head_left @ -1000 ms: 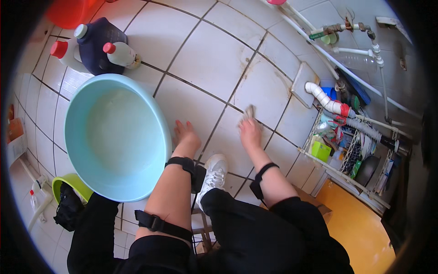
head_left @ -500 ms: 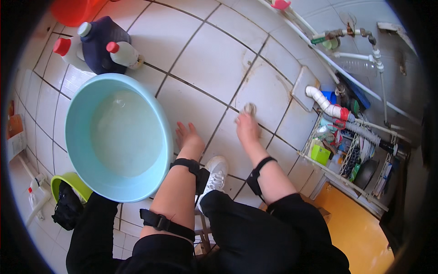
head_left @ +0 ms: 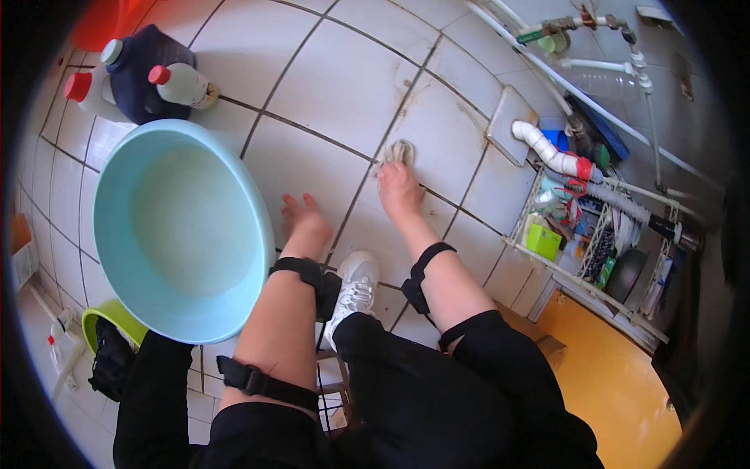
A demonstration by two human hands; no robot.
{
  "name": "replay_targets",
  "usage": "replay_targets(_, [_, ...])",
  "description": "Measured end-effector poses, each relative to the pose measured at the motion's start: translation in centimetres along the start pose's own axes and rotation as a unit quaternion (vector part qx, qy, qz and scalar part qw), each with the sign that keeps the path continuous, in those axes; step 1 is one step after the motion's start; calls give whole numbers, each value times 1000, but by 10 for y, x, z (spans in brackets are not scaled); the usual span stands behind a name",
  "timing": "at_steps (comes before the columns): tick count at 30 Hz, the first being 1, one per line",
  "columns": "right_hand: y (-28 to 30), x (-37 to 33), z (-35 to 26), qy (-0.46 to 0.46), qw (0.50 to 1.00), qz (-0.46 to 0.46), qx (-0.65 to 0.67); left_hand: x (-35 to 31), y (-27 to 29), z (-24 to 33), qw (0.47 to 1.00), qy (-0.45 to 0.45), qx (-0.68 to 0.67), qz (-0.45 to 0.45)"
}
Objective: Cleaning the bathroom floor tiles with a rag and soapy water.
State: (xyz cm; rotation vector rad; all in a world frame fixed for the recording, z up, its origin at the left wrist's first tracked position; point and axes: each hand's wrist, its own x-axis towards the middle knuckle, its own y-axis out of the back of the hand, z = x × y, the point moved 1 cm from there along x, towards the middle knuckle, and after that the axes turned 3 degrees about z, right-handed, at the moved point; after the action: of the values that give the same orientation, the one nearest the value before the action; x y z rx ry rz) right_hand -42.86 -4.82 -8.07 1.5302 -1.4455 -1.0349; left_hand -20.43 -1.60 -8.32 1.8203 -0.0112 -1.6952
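Note:
In my right hand (head_left: pixel 399 192) is a crumpled, greyish-white cloth (head_left: pixel 400 152), pressed against the white floor tiles (head_left: pixel 337 74) near a dark grout line. Part of the cloth is hidden under the fingers. My left hand (head_left: pixel 307 224) holds nothing; its fingers are apart, just right of a large light-blue basin (head_left: pixel 262 227). Cloudy, whitish water (head_left: pixel 187 227) lies in the basin. Black straps go round both my forearms.
Beyond the basin stand a dark jug (head_left: pixel 152 74) and two white bottles with red caps, beside a red tub (head_left: pixel 105 23). A yellow-green bucket (head_left: pixel 117 313) is at the left. White pipes (head_left: pixel 547 148) and a cluttered rack (head_left: pixel 578 234) line the right side, above an orange-yellow panel (head_left: pixel 609 367).
My right hand has slid the cloth a little forward and left over the tiles. The left hand stays open beside the basin. The whole view has shifted slightly.

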Motion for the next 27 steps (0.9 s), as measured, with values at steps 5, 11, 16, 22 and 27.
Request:
replay_targets(5, [14, -93, 87, -180, 983, 10, 27, 5, 6, -16, 1000, -4, 11, -22])
replay_targets(11, [17, -128, 157, -278, 956, 61, -77, 15, -18, -9, 1000, 9, 19, -5])
replay_targets(16, [-10, -122, 94, -137, 989, 31, -52, 14, 0, -22, 999, 30, 17, -14])
replay_targets(22, [31, -112, 162, -315, 942, 100, -56, 11, -7, 5, 999, -15, 11, -44])
replay_targets(27, [-5, -153, 128, -144, 980, 119, -75, 19, -19, 7, 999, 31, -30, -1])
